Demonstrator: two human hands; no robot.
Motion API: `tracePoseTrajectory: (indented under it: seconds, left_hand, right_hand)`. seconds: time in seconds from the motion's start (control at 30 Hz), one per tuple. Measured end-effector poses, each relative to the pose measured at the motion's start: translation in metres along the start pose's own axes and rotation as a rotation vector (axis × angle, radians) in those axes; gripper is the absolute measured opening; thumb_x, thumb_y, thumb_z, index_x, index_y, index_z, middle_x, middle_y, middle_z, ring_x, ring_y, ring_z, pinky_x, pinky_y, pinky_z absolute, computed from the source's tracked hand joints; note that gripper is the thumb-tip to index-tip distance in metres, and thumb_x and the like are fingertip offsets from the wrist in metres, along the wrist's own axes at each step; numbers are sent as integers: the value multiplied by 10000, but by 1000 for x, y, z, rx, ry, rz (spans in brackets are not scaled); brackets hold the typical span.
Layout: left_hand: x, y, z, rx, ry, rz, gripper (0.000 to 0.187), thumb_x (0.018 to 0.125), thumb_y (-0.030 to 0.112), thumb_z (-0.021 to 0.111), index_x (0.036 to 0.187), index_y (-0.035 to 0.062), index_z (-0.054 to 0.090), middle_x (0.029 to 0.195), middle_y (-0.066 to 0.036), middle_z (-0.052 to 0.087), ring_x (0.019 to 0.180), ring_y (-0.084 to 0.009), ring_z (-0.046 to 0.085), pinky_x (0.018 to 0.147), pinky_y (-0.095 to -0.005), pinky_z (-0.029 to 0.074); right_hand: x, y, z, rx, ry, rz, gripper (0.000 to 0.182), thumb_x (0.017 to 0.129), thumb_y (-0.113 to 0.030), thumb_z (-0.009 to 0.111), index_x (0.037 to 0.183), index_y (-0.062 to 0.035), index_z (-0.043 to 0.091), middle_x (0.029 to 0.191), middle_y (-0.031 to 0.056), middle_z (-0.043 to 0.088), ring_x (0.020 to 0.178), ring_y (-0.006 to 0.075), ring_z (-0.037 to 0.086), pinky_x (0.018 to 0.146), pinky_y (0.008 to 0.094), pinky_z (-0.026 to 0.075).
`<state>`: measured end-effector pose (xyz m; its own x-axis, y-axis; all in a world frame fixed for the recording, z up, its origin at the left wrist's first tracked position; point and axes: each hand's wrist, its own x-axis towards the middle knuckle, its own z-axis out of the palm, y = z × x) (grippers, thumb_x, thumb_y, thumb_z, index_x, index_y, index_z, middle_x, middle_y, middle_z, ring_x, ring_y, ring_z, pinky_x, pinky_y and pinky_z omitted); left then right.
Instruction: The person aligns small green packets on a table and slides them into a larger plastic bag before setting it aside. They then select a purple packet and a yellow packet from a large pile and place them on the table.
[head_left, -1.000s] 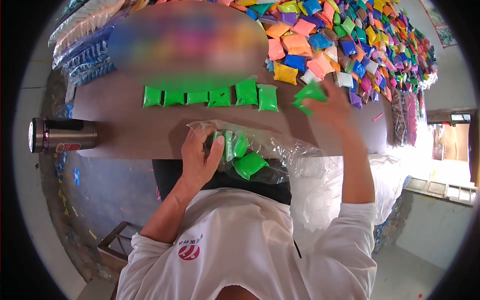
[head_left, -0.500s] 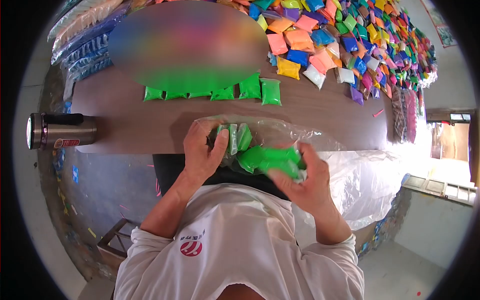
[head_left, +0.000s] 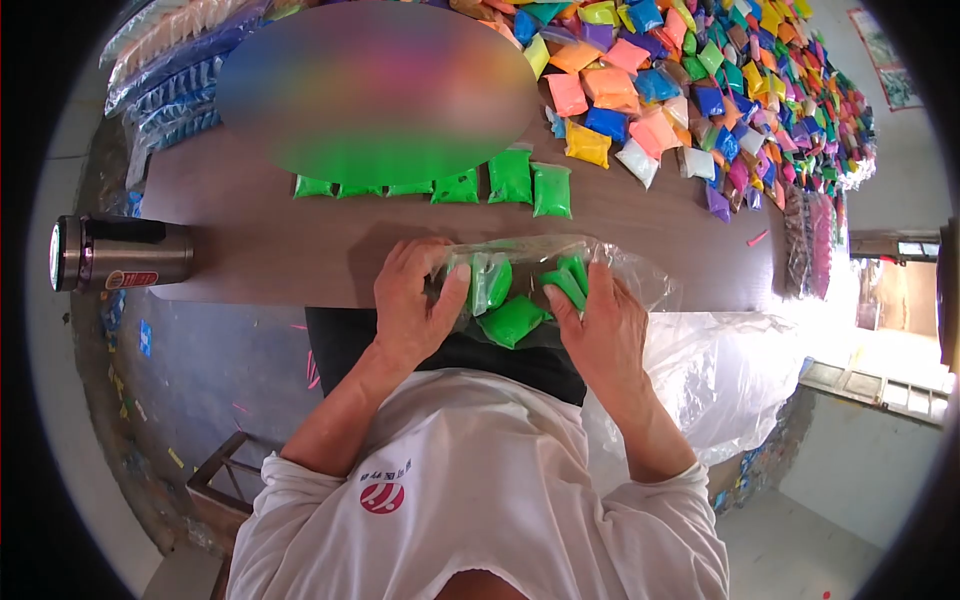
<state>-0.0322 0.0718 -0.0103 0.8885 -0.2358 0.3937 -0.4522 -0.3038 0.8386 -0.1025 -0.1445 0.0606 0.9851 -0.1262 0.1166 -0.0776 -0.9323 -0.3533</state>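
At the table's front edge, my left hand (head_left: 408, 305) pinches the left side of a clear plastic bag (head_left: 645, 280), its thumb over the near side. Small green packets (head_left: 492, 283) sit in the bag beside that thumb. Another green packet (head_left: 513, 322) lies lower down, between my two hands. My right hand (head_left: 608, 345) is closed on a pair of green packets (head_left: 567, 280) at the right part of the bag; the film hides some of its fingers. Beyond the bag, several green packets (head_left: 510, 177) lie in a row on the table (head_left: 290, 240).
A large heap of coloured packets (head_left: 610, 90) covers the back right. A steel thermos (head_left: 125, 255) lies on its side at the left edge. Stacked clear-wrapped packs (head_left: 185, 90) stand back left. Clear plastic sheeting (head_left: 715, 380) hangs off the front right. A blurred patch hides the back middle.
My right hand has moved slightly, and the green packets in it now stand more upright at the bag's right part. The lower green packet shows fully. My left hand keeps its hold.
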Motion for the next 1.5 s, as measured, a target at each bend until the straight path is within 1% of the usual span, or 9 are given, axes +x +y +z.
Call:
tracePoseTrajectory:
  seconds: [0.17,0.27,0.37,0.47,0.87,1.07,1.17,1.3,1.5]
  left_hand:
    - [2,3,2,41,30,27,211,897,198,696,1039,46,662,989,-145,682,864,-362,614,780,-436,490]
    - [2,6,2,56,18,-1,213,895,199,694,1043,48,666,979,-140,680,858,-361,611,774,-440,487]
    - [2,6,-1,58,-12,-19,213,892,198,696,1039,47,666,978,-138,680,855,-361,609,770,-444,486]
    - [2,8,-2,39,-21,-35,207,903,171,679,1052,27,672,969,-150,681,863,-351,606,794,-426,485]
    - [1,5,-2,28,7,28,191,909,137,673,1062,23,673,996,-158,693,893,-348,621,820,-417,491]
    - [-1,0,-1,51,-3,58,199,909,129,675,1083,33,662,1010,-157,694,907,-339,626,822,-412,493]
    - [-1,0,-1,65,-6,68,195,912,133,672,1078,33,657,1007,-157,692,904,-334,626,825,-410,490]
    - [-1,5,-1,40,-4,6,199,916,142,668,1082,32,658,1001,-150,689,898,-326,622,829,-404,481]
    - [3,7,-2,66,14,46,222,909,223,679,1026,36,647,937,-143,679,842,-367,607,773,-443,487]
  right_hand:
    - [1,-13,-2,168,32,38,427,890,-259,750,1114,54,565,852,213,675,773,416,661,675,505,517]
    - [3,-28,4,161,19,122,548,889,-271,741,1251,78,523,860,225,676,755,408,669,664,500,522]
    - [-5,-32,14,206,5,8,687,893,-292,724,1380,92,429,840,223,679,724,397,678,643,499,520]
    - [-8,-33,-4,232,-147,35,741,913,-319,722,1440,85,394,851,227,683,666,383,668,624,452,521]
    - [3,-28,-26,0,-393,-48,656,910,-368,710,1324,80,469,722,248,657,692,425,678,620,507,528]
    - [-1,-18,-9,38,-327,-36,451,901,-298,722,1148,51,576,720,221,655,725,440,663,621,515,506]
    - [-4,-13,-25,-105,-267,-78,301,858,-213,762,1015,14,643,723,181,665,695,396,668,605,480,514]
    - [-11,-18,-37,170,-93,-214,168,805,-146,777,891,-81,649,753,100,663,675,317,653,612,423,528]
    - [-14,-17,-17,149,-245,-381,215,799,-124,764,964,-78,633,822,81,575,773,300,621,680,422,541]
